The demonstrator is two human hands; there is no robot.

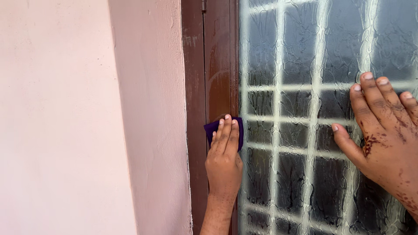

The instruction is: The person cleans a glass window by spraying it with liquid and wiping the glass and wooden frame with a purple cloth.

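My left hand presses a small purple cloth flat against the brown wooden window frame, right at its edge with the glass. The cloth shows only above and to the left of my fingers. My right hand lies open and flat on the textured window glass, fingers spread upward, holding nothing. Dark reddish stains mark the back of that hand.
The patterned glass shows a white grid of bars behind it. A pink plastered wall runs along the left, its corner edge meeting the brown frame. A small metal hinge part sits at the frame's top.
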